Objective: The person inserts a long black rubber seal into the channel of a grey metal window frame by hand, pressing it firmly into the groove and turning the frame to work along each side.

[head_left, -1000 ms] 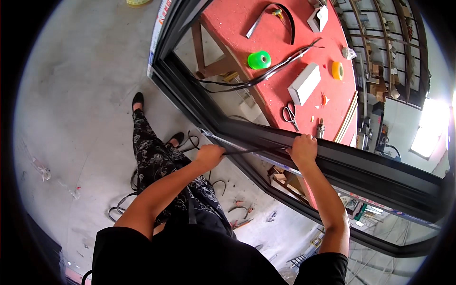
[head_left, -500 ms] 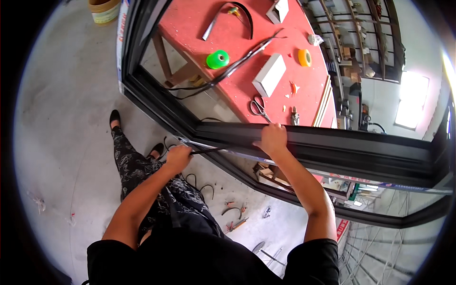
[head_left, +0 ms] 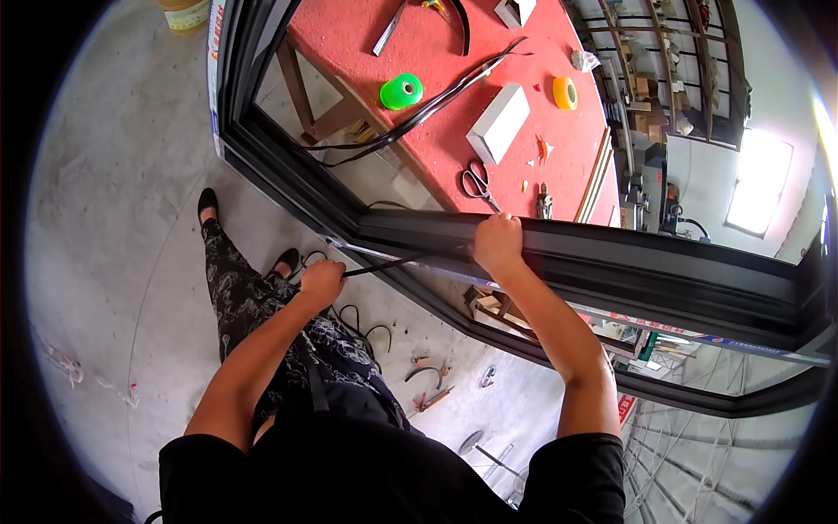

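A large black window frame stands before me, its near rail crossing from the middle to the right. My left hand is closed on a thin black rubber strip, below and left of the rail. The strip runs taut from that hand to the rail beside my right hand. The right hand is closed over the rail, its fingers curled at the upper edge and its thumb side near the strip's end of contact. Its fingertips are partly hidden. More of the strip hangs in loops beneath my left hand.
Beyond the rail is a red table with scissors, a white box, a green roll, yellow tape, pliers and black strips. Tools lie on the floor. Shelving stands far right.
Both hands have shifted slightly up and left in the view. A longer stretch of strip shows between my left hand and the rail. The table's things appear slightly higher.
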A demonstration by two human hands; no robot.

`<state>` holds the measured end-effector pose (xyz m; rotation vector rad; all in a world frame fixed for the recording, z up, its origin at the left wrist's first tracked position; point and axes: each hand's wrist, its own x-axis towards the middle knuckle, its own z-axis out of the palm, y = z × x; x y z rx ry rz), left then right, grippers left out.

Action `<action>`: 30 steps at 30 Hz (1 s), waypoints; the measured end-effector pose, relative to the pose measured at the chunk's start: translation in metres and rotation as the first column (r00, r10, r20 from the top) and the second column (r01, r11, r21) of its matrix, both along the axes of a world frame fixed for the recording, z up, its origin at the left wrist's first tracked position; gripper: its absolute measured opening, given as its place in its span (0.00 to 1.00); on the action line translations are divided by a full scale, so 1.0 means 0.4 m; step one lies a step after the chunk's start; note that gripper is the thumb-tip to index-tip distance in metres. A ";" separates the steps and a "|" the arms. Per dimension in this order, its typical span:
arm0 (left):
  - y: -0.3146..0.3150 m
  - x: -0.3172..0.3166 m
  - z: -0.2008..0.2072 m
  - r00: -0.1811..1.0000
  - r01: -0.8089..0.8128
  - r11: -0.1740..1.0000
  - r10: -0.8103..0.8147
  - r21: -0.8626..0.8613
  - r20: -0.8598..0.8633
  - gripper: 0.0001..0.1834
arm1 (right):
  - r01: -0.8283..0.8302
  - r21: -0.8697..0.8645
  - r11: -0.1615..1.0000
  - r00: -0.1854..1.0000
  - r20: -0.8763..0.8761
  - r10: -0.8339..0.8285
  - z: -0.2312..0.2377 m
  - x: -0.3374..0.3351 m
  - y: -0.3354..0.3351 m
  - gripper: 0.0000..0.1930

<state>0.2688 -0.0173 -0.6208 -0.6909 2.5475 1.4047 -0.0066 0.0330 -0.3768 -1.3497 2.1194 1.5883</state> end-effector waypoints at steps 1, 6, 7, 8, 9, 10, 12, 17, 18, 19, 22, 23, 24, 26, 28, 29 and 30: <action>0.000 -0.002 -0.006 1.000 -0.013 1.000 0.013 0.001 -0.027 0.09 | 0.013 0.003 1.000 1.000 0.010 -0.013 0.002 -0.001 -0.004 0.21; -0.008 -0.015 -0.008 0.998 -0.055 0.998 0.054 -0.006 -0.043 0.07 | 0.008 0.009 1.000 1.000 -0.002 -0.008 -0.016 0.001 0.005 0.20; -0.007 -0.019 -0.011 0.997 -0.067 0.998 0.066 -0.012 -0.050 0.08 | 0.019 0.020 1.000 1.000 -0.001 -0.019 -0.013 0.001 0.002 0.20; -0.008 -0.023 -0.014 0.996 -0.076 0.997 0.074 -0.020 -0.058 0.10 | 0.033 0.028 0.999 0.999 -0.001 -0.033 -0.010 0.000 -0.004 0.19; -0.012 -0.023 -0.015 0.995 -0.080 0.996 0.078 -0.031 -0.068 0.11 | 0.052 0.034 0.998 0.999 -0.003 -0.052 -0.006 0.004 -0.004 0.19; -0.016 -0.030 -0.009 0.991 -0.115 0.993 0.112 -0.038 -0.075 0.12 | 0.042 0.035 0.999 0.999 -0.013 -0.042 -0.004 0.008 -0.006 0.19; -0.023 -0.040 0.025 0.980 -0.166 0.985 0.159 -0.046 -0.119 0.14 | 0.073 0.032 0.997 0.997 -0.020 -0.072 -0.030 -0.007 0.008 0.20; -0.074 -0.141 0.188 0.908 -0.258 0.964 0.267 0.071 -0.323 0.17 | 0.084 -0.377 0.922 0.988 0.151 -0.028 0.058 0.095 0.000 0.19; -0.090 -0.178 0.239 0.876 -0.252 0.963 0.269 0.095 -0.401 0.17 | 0.090 -0.561 0.823 0.982 0.190 0.022 0.083 0.128 0.022 0.20; -0.099 -0.216 0.308 0.838 -0.236 0.964 0.266 0.123 -0.477 0.17 | 0.098 -0.719 0.688 0.975 0.209 0.079 0.113 0.161 0.052 0.20; -0.125 -0.324 0.561 0.712 -0.151 0.971 0.237 0.187 -0.661 0.17 | 0.193 -0.916 0.353 0.967 0.238 0.090 0.237 0.245 0.139 0.17; -0.129 -0.361 0.647 0.681 -0.103 0.969 0.234 0.226 -0.694 0.18 | 0.235 -0.936 0.261 0.966 0.255 0.044 0.286 0.263 0.179 0.14; -0.130 -0.402 0.712 0.616 -0.083 0.978 0.201 0.191 -0.762 0.19 | 0.137 -0.980 0.146 0.987 0.147 0.062 0.322 0.270 0.225 0.12; -0.095 -0.486 0.838 0.519 0.005 0.988 0.127 0.152 -0.845 0.20 | -0.039 -0.998 -0.057 0.999 -0.037 -0.040 0.412 0.273 0.328 0.08; -0.084 -0.564 0.961 0.408 0.017 0.997 0.067 0.080 -0.911 0.21 | -0.235 -0.940 -0.249 0.963 -0.189 -0.193 0.501 0.260 0.375 0.06; -0.063 -0.609 1.003 0.345 0.008 0.999 0.039 0.045 -0.938 0.22 | -0.337 -0.887 -0.316 0.924 -0.249 -0.289 0.538 0.260 0.394 0.06; -0.046 -0.650 1.049 0.305 0.015 0.999 0.037 0.044 -0.952 0.23 | -0.335 -0.849 -0.408 0.921 -0.205 -0.331 0.578 0.256 0.395 0.07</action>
